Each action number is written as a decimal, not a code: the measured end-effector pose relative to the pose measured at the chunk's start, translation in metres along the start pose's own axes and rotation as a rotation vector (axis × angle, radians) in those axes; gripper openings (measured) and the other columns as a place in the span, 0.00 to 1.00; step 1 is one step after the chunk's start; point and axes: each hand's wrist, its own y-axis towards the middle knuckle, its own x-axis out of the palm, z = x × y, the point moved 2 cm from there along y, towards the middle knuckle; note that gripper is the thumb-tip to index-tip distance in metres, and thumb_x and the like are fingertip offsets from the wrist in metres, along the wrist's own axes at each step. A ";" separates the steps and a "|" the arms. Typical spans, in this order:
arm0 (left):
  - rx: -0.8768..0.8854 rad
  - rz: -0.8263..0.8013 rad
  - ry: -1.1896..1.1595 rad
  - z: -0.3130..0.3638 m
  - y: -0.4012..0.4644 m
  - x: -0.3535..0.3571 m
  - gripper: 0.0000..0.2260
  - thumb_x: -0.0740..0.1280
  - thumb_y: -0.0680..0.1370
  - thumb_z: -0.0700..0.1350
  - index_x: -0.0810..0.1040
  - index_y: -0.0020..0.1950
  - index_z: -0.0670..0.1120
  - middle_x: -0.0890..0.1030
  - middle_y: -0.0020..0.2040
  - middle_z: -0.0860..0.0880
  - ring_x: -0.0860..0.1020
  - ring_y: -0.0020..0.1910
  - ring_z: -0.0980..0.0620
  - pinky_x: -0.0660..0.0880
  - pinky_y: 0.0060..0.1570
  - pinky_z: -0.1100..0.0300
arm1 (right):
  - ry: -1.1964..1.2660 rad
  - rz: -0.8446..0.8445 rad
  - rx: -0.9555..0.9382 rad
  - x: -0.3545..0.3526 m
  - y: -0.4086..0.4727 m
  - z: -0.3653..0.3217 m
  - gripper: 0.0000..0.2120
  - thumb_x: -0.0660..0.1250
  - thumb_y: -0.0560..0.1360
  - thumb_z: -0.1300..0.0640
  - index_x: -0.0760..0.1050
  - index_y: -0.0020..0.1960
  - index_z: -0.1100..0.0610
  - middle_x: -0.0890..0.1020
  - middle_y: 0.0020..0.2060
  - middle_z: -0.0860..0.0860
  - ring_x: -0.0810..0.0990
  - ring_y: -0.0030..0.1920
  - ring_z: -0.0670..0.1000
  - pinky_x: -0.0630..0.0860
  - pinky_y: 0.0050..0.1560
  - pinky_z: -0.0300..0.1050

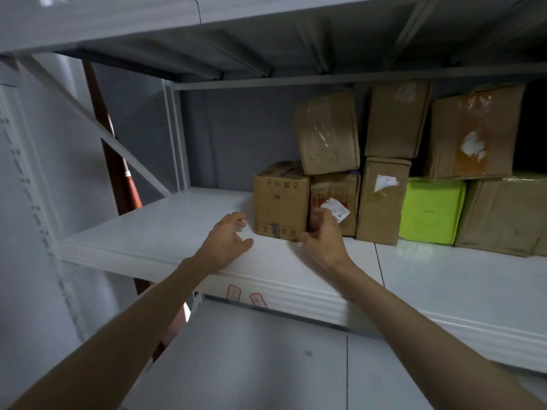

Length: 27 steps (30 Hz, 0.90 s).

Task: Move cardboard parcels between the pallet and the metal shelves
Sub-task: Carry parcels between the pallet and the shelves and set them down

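A small brown cardboard parcel (280,202) with printed symbols stands on the white metal shelf (165,226), leftmost of a row of parcels. My left hand (228,241) hovers just left of it, fingers spread, a small gap from its side. My right hand (321,232) is curled against the parcel's right front corner, fingers reaching into the gap between it and the neighbouring labelled parcel (337,202). Whether the right hand grips the parcel is unclear. No pallet is in view.
Several more parcels stack to the right: a taped box (328,131) on top, a tall one (381,199), a bright green box (430,211). An upper shelf (266,31) hangs overhead, a lower shelf (251,359) lies below, and an upright post (174,137) stands at the left.
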 end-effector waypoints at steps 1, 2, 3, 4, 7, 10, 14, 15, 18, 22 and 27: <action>0.004 -0.020 -0.024 -0.004 0.007 0.002 0.30 0.73 0.77 0.47 0.65 0.75 0.47 0.74 0.68 0.46 0.79 0.53 0.49 0.77 0.57 0.56 | -0.016 -0.018 -0.004 0.002 0.002 0.001 0.23 0.69 0.73 0.61 0.70 0.67 0.55 0.78 0.61 0.55 0.78 0.60 0.55 0.78 0.61 0.57; 0.011 -0.045 -0.059 -0.007 0.013 0.005 0.33 0.74 0.76 0.47 0.63 0.77 0.46 0.73 0.70 0.46 0.78 0.57 0.48 0.76 0.59 0.55 | -0.026 -0.041 -0.013 0.003 0.003 0.003 0.25 0.70 0.73 0.61 0.69 0.68 0.56 0.78 0.62 0.54 0.78 0.61 0.55 0.77 0.62 0.57; 0.020 -0.076 -0.101 -0.009 0.018 0.008 0.37 0.75 0.75 0.47 0.59 0.79 0.46 0.71 0.73 0.46 0.77 0.61 0.48 0.75 0.62 0.55 | -0.038 -0.064 -0.019 0.005 0.002 0.004 0.26 0.70 0.74 0.62 0.68 0.71 0.56 0.78 0.63 0.53 0.78 0.62 0.53 0.77 0.63 0.57; 0.033 -0.111 -0.145 -0.011 0.023 0.011 0.41 0.76 0.74 0.48 0.57 0.80 0.47 0.70 0.74 0.48 0.75 0.65 0.50 0.72 0.64 0.56 | -0.062 -0.088 -0.014 0.005 0.002 0.006 0.29 0.70 0.75 0.62 0.66 0.73 0.56 0.78 0.65 0.52 0.78 0.63 0.53 0.76 0.65 0.56; 0.124 -0.190 -0.248 -0.016 0.029 0.019 0.43 0.79 0.70 0.53 0.56 0.77 0.63 0.72 0.65 0.70 0.72 0.60 0.74 0.68 0.66 0.62 | -0.158 -0.145 0.018 0.007 0.000 0.010 0.34 0.68 0.78 0.60 0.58 0.79 0.54 0.75 0.70 0.51 0.78 0.64 0.51 0.74 0.67 0.54; 0.131 -0.149 -0.371 -0.020 0.029 0.016 0.43 0.81 0.65 0.58 0.57 0.70 0.73 0.73 0.59 0.75 0.73 0.58 0.75 0.70 0.62 0.65 | -0.196 -0.196 0.006 0.005 -0.006 0.006 0.35 0.65 0.81 0.61 0.51 0.82 0.52 0.73 0.73 0.50 0.78 0.62 0.49 0.73 0.66 0.46; 0.057 -0.017 -0.442 -0.019 0.028 0.011 0.63 0.83 0.58 0.61 0.45 0.80 0.57 0.61 0.77 0.52 0.67 0.74 0.50 0.68 0.72 0.48 | -0.479 -0.339 -0.170 0.009 -0.019 -0.005 0.37 0.61 0.79 0.56 0.47 0.82 0.46 0.74 0.72 0.45 0.75 0.67 0.55 0.71 0.66 0.55; 0.035 0.012 -0.398 -0.018 0.027 0.010 0.66 0.83 0.57 0.62 0.40 0.80 0.57 0.57 0.79 0.52 0.63 0.76 0.47 0.66 0.73 0.46 | -0.566 -0.360 -0.223 0.012 -0.021 -0.007 0.36 0.58 0.78 0.55 0.46 0.82 0.46 0.75 0.72 0.46 0.74 0.65 0.57 0.71 0.65 0.55; -0.019 0.074 -0.246 -0.015 0.023 0.008 0.70 0.80 0.56 0.68 0.31 0.79 0.57 0.53 0.80 0.49 0.61 0.77 0.41 0.64 0.72 0.42 | -0.641 -0.383 -0.277 0.016 -0.022 -0.012 0.31 0.54 0.83 0.54 0.46 0.82 0.43 0.78 0.69 0.50 0.74 0.64 0.57 0.71 0.64 0.57; -0.043 0.125 -0.114 -0.007 0.018 0.011 0.68 0.75 0.60 0.73 0.27 0.78 0.54 0.59 0.77 0.42 0.66 0.72 0.37 0.67 0.67 0.41 | -0.628 -0.379 -0.253 0.014 -0.023 -0.013 0.25 0.49 0.86 0.49 0.47 0.82 0.40 0.77 0.69 0.54 0.75 0.67 0.59 0.70 0.66 0.57; -0.140 0.160 -0.150 -0.006 0.013 0.005 0.66 0.73 0.61 0.72 0.29 0.78 0.52 0.63 0.75 0.40 0.70 0.69 0.36 0.68 0.65 0.41 | -0.527 -0.263 -0.208 0.010 -0.030 -0.022 0.21 0.50 0.86 0.48 0.56 0.79 0.41 0.76 0.71 0.47 0.74 0.69 0.56 0.70 0.67 0.55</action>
